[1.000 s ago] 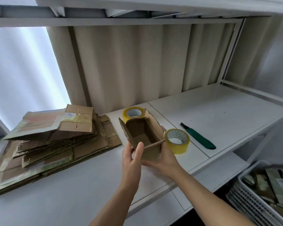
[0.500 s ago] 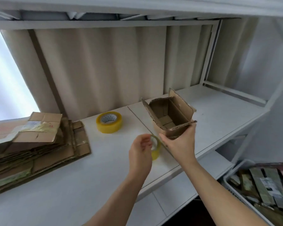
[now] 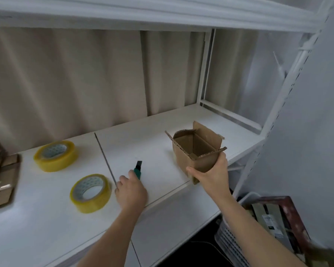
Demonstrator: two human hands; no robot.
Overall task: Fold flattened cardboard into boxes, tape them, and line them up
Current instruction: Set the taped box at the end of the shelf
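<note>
A small brown cardboard box stands upright with its top flaps open, over the right part of the white shelf. My right hand grips its near lower corner; whether the box touches the shelf I cannot tell. To the left of the box, my left hand has its fingers curled round the handle of a green cutter, whose dark tip points away from me. Two yellow tape rolls lie flat left of that hand, a near roll and a far roll.
A stack of flattened cardboard lies at the shelf's left edge. Beige curtain folds close off the back. A white upright post and frame bound the right end. Below right stands a white slatted basket holding flat scraps.
My right hand has carried the box to the right and lower along the shelf. My left hand has moved right past the near tape roll and taken hold of the green cutter.
</note>
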